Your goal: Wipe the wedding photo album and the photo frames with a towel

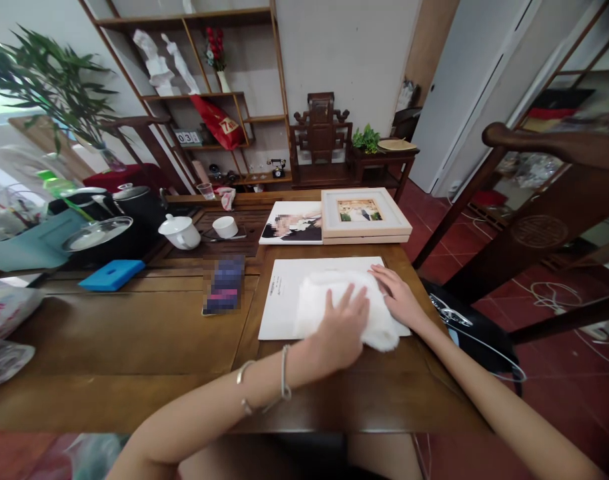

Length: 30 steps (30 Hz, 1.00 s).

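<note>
A white flat book or album (284, 293) lies on the wooden table (134, 333) in front of me. A white fluffy cloth (314, 300) lies on top of it. My left hand (342, 327) presses flat on the cloth, fingers stretched out; bracelets circle the wrist. Beside the cloth, my right hand (397, 293) rests flat on the album's right edge, fingers spread. Neither hand grips anything.
Behind the album lie a photo print (292, 223) and a framed picture (364, 213) on a stack. A phone (223, 285), blue box (112, 275), white teapot (179, 232), cup (225, 227) and black pots (109, 230) stand to the left. A dark wooden chair (544, 227) stands on the right.
</note>
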Motion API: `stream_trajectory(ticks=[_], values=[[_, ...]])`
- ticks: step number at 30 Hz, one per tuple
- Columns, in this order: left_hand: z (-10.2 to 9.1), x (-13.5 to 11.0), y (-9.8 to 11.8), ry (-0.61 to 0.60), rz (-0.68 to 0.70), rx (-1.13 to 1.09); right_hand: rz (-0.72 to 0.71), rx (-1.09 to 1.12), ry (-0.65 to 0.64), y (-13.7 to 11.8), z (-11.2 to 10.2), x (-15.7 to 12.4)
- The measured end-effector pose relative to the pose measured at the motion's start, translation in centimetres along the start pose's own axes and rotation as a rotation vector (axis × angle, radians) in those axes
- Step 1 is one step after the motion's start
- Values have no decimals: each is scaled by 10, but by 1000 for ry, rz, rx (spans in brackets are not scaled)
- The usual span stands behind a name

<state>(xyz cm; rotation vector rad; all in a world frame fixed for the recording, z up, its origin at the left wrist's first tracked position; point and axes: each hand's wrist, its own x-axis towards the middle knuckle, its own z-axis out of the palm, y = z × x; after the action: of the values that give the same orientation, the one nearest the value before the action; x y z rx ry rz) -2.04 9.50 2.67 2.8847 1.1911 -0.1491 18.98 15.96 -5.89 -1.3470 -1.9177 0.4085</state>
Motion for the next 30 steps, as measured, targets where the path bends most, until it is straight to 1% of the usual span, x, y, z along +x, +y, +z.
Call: stream_trajectory(ticks=[2, 3, 4, 6, 8, 12, 14, 16, 19, 21, 23, 25, 26, 27, 29, 30], values=[[-10, 20, -33, -55, -36, -157, -14, -23, 8, 0, 1, 0], [-14, 32, -47, -44, -49, -190, -22, -31, 14, 0, 1, 0], [-16, 43, -58, -36, -65, -223, -30, -37, 18, -1, 1, 0], [-21, 65, -70, -12, -93, -259, -44, -42, 21, -3, 1, 1], [-25, 88, -72, -15, -117, -290, -51, -47, 23, -5, 1, 1], [-40, 125, -59, -73, -142, -317, -54, -64, 32, -9, -1, 1], [-47, 135, -53, -95, -149, -310, -53, -70, 28, -10, -2, 1], [-50, 136, -50, -96, -158, -284, -54, -67, 19, -11, -3, 1], [-46, 122, -54, -68, -193, -209, -52, -51, 25, -11, -3, 1], [-36, 104, -55, -39, -212, -151, -42, -47, 29, -10, -2, 0], [-24, 78, -49, -25, -209, -106, -30, -45, 24, -8, -1, 0], [-9, 47, -32, -22, -178, -56, -16, -44, 20, -7, -1, 0], [-2, 31, -20, -14, -126, 16, -8, -42, 21, -6, 0, 0], [4, 14, -7, 46, -69, 82, 0, -40, 22, -6, -1, 0], [13, -16, 18, 115, 29, 161, 9, -33, 17, -7, -1, 0], [15, -27, 27, 130, 61, 170, 13, -29, 11, -8, -2, 0]])
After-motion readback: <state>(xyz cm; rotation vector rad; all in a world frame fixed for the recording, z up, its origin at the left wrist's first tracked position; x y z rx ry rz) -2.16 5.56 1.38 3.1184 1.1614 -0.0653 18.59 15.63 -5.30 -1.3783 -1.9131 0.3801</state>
